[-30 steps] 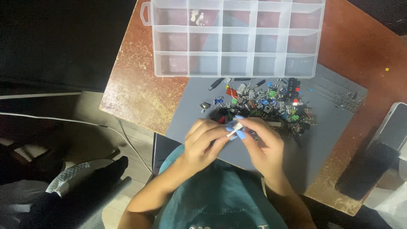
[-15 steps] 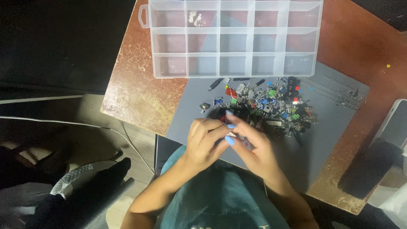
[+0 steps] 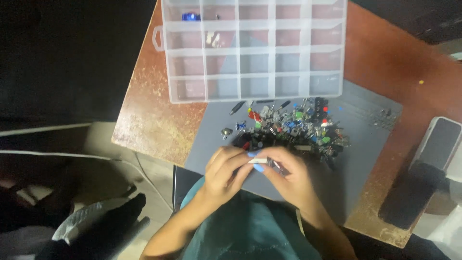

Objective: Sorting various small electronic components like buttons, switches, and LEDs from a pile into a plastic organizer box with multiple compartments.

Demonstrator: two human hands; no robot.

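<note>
Head view: white part (image 3: pixel 260 160) between both hands' fingertips.

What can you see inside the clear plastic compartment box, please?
The compartment box looks mostly empty: one blue item lies in a top-left cell and small pale pieces in the cell below. The box's top edge is out of frame.

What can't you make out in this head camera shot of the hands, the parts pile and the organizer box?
- Small white piece pinched between left hand and right hand: fingers cover most of it, kind unclear.
- Pile of small parts: too small and dim to identify.
- Clear organizer box: far end cut off by the top edge.
</note>
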